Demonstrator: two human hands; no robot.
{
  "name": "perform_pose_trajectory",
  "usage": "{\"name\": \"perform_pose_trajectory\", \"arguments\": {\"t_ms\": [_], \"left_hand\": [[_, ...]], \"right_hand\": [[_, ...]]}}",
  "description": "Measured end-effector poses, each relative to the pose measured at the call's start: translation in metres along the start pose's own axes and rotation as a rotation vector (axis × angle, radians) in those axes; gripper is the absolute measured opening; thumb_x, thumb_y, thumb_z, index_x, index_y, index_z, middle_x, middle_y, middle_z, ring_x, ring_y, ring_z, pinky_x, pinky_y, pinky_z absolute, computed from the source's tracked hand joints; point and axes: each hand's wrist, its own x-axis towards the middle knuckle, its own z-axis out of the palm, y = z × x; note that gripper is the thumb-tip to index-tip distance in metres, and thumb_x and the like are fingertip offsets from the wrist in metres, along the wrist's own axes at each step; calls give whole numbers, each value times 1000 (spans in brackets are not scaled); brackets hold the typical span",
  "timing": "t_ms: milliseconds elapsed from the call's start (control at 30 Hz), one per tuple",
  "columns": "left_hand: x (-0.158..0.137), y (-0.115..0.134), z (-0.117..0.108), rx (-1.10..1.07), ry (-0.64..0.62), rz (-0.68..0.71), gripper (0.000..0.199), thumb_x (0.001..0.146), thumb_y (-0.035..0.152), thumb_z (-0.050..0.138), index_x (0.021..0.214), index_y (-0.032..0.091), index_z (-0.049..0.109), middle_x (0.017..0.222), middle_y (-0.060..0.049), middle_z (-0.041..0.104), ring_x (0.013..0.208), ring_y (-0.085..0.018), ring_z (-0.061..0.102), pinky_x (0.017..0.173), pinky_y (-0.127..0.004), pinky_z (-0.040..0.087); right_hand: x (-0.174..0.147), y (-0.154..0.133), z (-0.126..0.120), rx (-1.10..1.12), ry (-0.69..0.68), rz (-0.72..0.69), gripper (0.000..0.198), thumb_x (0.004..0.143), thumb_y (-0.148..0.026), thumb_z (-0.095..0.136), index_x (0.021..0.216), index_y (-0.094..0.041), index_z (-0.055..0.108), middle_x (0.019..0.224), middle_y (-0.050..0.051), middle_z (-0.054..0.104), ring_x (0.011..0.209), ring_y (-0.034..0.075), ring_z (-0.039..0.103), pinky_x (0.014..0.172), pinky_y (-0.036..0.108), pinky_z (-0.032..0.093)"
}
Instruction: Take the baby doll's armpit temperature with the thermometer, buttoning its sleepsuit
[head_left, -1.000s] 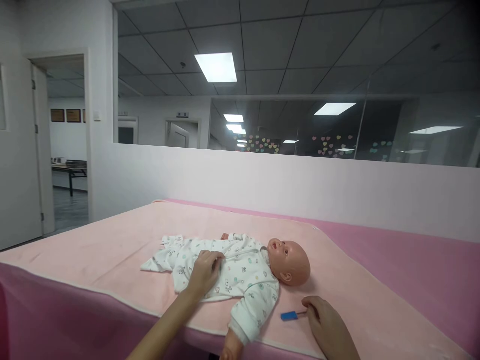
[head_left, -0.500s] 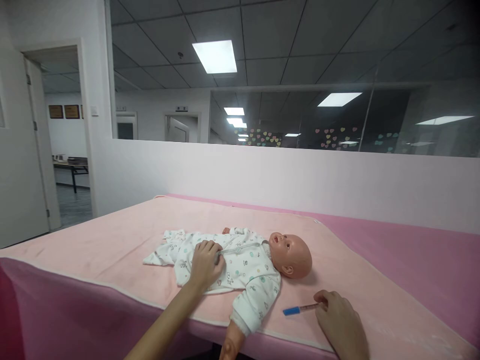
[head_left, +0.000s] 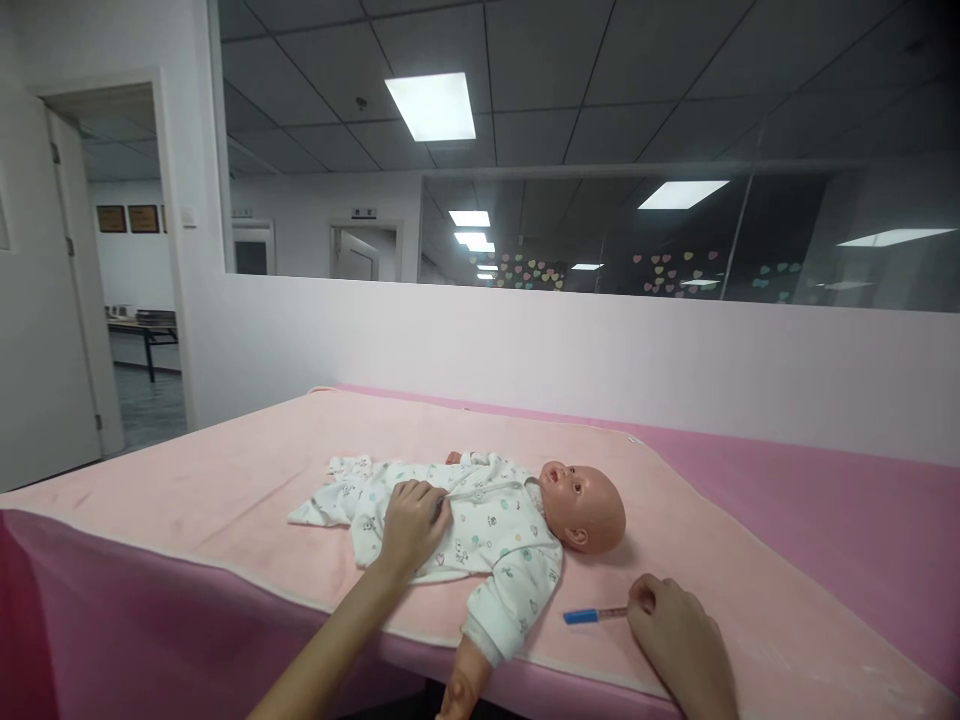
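A baby doll (head_left: 495, 520) in a white printed romper lies on its back, head to the right and one arm over the table's near edge. My left hand (head_left: 414, 522) rests on the doll's lower belly, fingers curled. A small dark thing shows between its thumb and fingers, too hidden to name. Right of the doll's sleeve, my right hand (head_left: 671, 625) lies low over the cloth. Its thumb and fingers are closed on the end of a slim blue-capped tube (head_left: 592, 615), perhaps a thermometer in its case. The cap points left.
A peach cloth (head_left: 225, 455) covers the table over a pink sheet (head_left: 817, 520). Behind stands a low white wall (head_left: 525, 340) with glass above. An open doorway (head_left: 142, 300) is at the left.
My right hand and the blue-capped tube have shifted slightly, the cap a little up and left, so the tube lies more level. The left hand and doll stay put.
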Motion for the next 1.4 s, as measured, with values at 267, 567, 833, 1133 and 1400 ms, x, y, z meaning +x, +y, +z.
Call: {"name": "perform_pose_trajectory", "arguments": {"t_ms": [267, 567, 833, 1133, 1400], "left_hand": [[0, -2, 2, 8, 13, 18, 22, 84, 24, 41, 82, 20, 63, 73, -4, 60, 73, -17, 52, 72, -34, 40], [-2, -7, 8, 10, 38, 38, 27, 87, 26, 37, 77, 20, 61, 66, -4, 57, 68, -16, 50, 66, -32, 40], [0, 1, -2, 5, -16, 12, 17, 82, 31, 46, 84, 21, 60, 80, -4, 59, 77, -19, 51, 72, -35, 37], [1, 1, -3, 69, 2, 8, 14, 82, 25, 43, 77, 20, 56, 77, -4, 57, 78, -20, 49, 78, -37, 34], [3, 3, -5, 28, -3, 11, 16, 83, 27, 42, 72, 19, 50, 72, -2, 57, 73, -18, 49, 76, -35, 34]], "right_hand": [[-1, 1, 1, 22, 29, 5, 22, 74, -20, 36, 69, -21, 57, 76, 8, 61, 74, 23, 55, 63, 31, 36], [-1, 2, 2, 23, 27, 9, 23, 75, -21, 36, 69, -21, 57, 76, 7, 61, 74, 23, 55, 64, 32, 37], [-1, 1, 0, 20, 25, 13, 23, 75, -21, 36, 68, -21, 58, 76, 7, 61, 73, 23, 55, 61, 30, 37], [-1, 1, -1, 37, 15, 12, 22, 75, -21, 35, 68, -21, 57, 77, 7, 61, 74, 23, 55, 64, 31, 37], [-1, -1, -4, 38, -31, 36, 22, 76, -22, 32, 69, -22, 53, 79, 7, 60, 77, 24, 54, 65, 32, 36]]}}
